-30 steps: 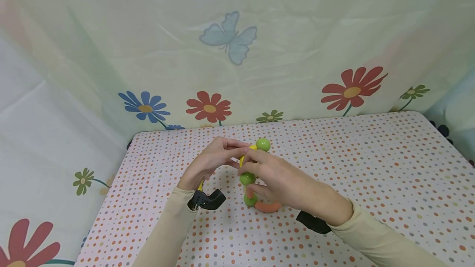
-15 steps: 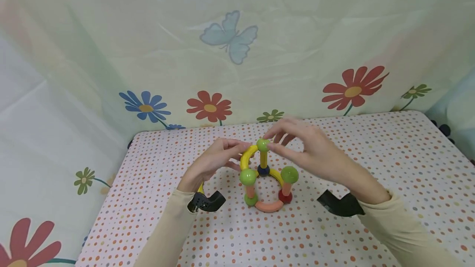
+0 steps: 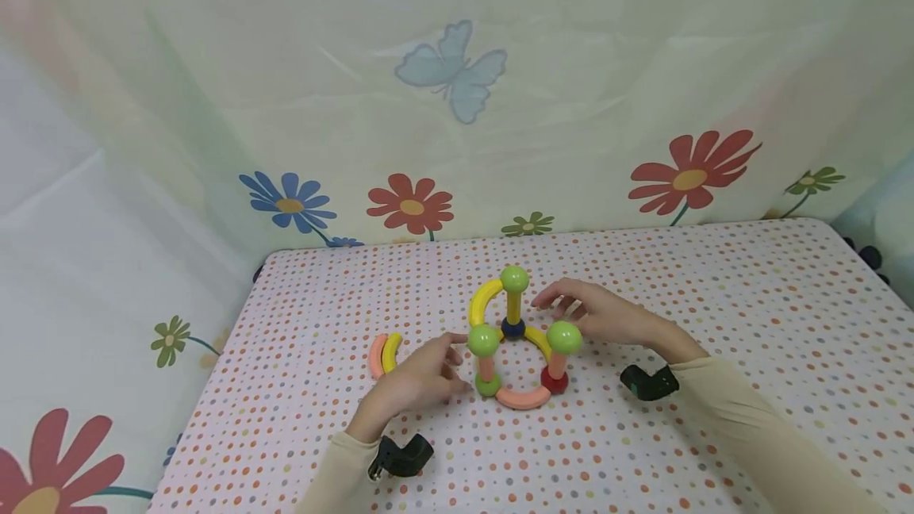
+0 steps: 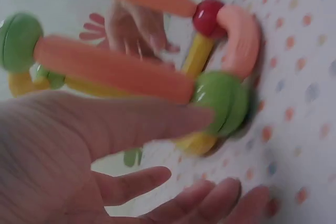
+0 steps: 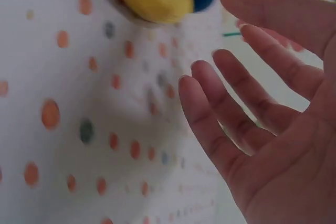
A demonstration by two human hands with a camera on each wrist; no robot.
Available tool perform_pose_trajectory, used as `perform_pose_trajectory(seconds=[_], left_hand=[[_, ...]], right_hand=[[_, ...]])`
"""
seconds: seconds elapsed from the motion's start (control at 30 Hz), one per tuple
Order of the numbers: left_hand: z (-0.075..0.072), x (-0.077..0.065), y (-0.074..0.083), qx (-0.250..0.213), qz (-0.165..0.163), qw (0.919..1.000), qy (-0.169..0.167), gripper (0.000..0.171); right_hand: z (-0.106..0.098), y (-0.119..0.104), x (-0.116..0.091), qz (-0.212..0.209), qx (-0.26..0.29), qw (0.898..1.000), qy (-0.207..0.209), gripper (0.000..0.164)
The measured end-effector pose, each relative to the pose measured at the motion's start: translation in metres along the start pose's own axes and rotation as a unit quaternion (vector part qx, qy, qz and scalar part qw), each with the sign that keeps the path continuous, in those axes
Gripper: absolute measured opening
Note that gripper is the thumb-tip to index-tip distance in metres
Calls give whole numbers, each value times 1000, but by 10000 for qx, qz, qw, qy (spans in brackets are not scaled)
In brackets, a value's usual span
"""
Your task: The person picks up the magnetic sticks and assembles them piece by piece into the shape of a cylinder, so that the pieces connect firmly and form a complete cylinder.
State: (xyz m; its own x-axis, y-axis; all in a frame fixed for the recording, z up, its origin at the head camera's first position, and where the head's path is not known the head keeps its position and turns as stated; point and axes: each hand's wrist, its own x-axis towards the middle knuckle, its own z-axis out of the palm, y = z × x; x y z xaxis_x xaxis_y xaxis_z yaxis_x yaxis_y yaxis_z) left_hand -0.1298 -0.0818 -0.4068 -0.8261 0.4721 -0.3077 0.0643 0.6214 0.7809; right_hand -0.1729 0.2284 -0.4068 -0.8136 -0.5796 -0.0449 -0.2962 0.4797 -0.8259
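A magnetic-stick frame stands on the table, its green ball point(image 3: 489, 383), red ball point(image 3: 554, 380) and navy ball point(image 3: 513, 327) joined by curved sticks at the base. Three upright sticks carry light green balls, such as the back one point(image 3: 514, 278). A yellow curved stick point(image 3: 484, 300) bridges the left and back top balls. Beside the frame's left side is my left hand point(image 3: 423, 377), fingers loosely extended; in the left wrist view its thumb point(image 4: 157, 124) overlaps the base green ball, contact unclear. My right hand point(image 3: 603, 312) hovers at the right, fingers spread and holding nothing.
Two loose curved sticks, one salmon point(image 3: 377, 355) and one yellow point(image 3: 390, 351), lie side by side left of the frame, partly behind the left hand. The dotted table point(image 3: 714, 300) meets a flowered cloth backdrop point(image 3: 585, 101) at its back edge.
My right hand has left the back top ball and drawn away to the right. My left hand has let go of the yellow curved stick and dropped lower, toward me, uncovering the loose sticks.
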Motion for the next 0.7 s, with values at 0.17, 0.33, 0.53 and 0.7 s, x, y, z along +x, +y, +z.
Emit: perform_pose_trajectory(seconds=[0.17, 0.33, 0.53, 0.7], left_hand=[[24, -6, 7, -38, -204, 9995, 256, 82], [46, -3, 14, 226, -165, 9947, 993, 74], [57, 2, 15, 220, 47, 9881, 1521, 47], [58, 6, 14, 84, 52, 9868, 1616, 35]], right_hand=[[16, 4, 16, -132, 64, 9998, -105, 40], [25, 3, 27, -190, 45, 9995, -238, 39], [31, 3, 33, -426, 48, 9988, -250, 37], [32, 4, 33, -530, 88, 9982, -276, 38]])
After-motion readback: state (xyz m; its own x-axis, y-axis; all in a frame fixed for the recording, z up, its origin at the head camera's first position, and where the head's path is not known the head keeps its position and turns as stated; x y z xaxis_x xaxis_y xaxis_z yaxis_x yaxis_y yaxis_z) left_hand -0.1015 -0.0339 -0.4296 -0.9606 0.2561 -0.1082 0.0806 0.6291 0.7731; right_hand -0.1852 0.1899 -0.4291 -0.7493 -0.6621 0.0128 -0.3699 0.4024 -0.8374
